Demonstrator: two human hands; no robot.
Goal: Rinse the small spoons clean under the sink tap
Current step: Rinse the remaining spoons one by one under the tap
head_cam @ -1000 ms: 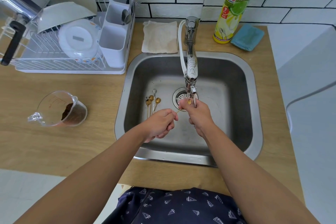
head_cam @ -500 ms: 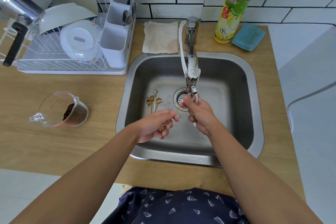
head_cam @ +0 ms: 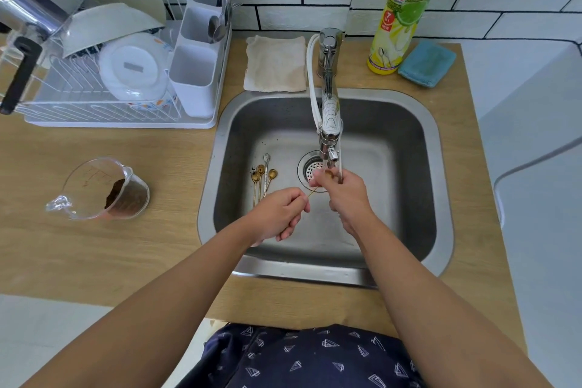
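The left hand [head_cam: 277,211] pinches the handle end of a thin gold spoon [head_cam: 312,191], while the right hand [head_cam: 343,195] has its fingertips closed around the bowl end, just under the tap [head_cam: 329,135] spout and above the drain [head_cam: 311,168]. Only a short stretch of the handle shows between the two hands; the bowl itself is hidden by the right fingers. Whether water is running is hard to tell from this view. The spoon looks very light, stiff and narrow, and once wet it is likely to be slippery, so a pinch far back on the handle, away from the bowl, seems the safest hold, leaving the bowl free for rubbing. Beyond the left hand's knuckles, on the floor of the sink [head_cam: 409,123], lie the other spoons [head_cam: 263,175] in a small bunch, a few gold and one silver, apparently waiting their turn.
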